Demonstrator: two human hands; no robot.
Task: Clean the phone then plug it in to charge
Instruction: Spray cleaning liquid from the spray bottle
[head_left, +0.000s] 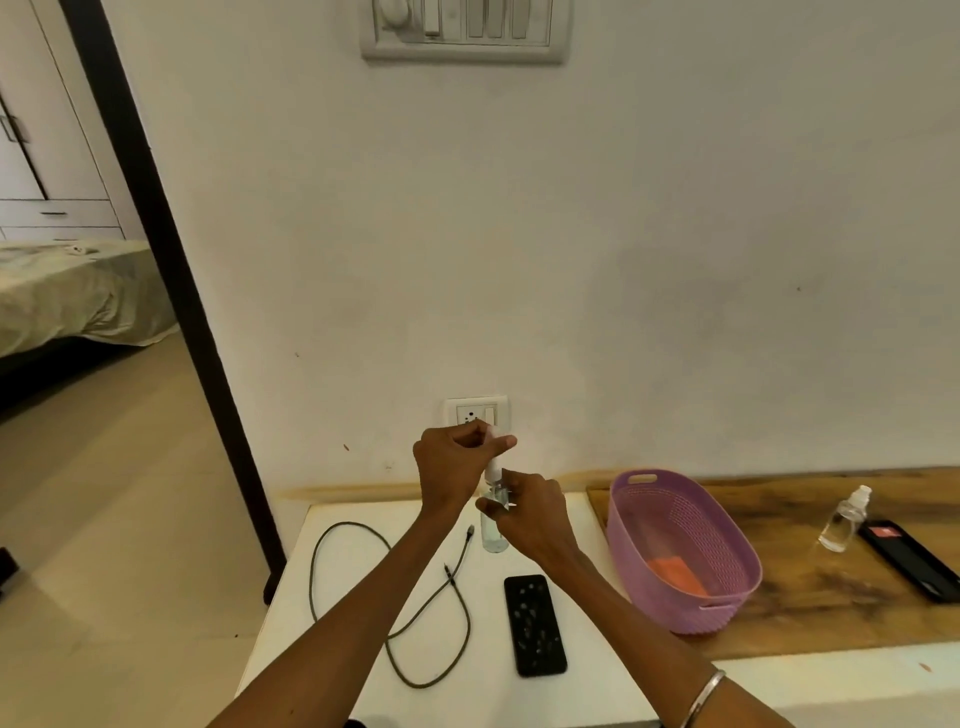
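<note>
While the phone (535, 625) lies flat and face up on the white table (358, 691) at lower centre of the frame, its dark screen carries pale spots that may be droplets or reflections; I cannot tell which. Nothing is plugged into it. Just left of it the charging cable (332, 535) loops loosely over the table top, its small plug end lying free near the middle of the frame, apart from the phone.

Above the phone, both hands work on a small clear spray bottle (493, 530). The left hand (452, 457) grips the white top of the bottle, fingers curled round it. The right hand (530, 514) grips the bottle's neck just below, fingers wrapped round it. Whether the top is coming off or going on cannot be told.

Behind the hands, a wall socket (477, 414) sits low on the wall, with nothing in it as far as can be seen. To the right, a purple basket (727, 551) holds an orange cloth (675, 571). Farther right, a second spray bottle (844, 522) stands beside a dark flat case (914, 561).

By my judgement the cleaning is early or mid-way: wiping looks undone, since the cloth is in the basket, and charging is wholly left.
</note>
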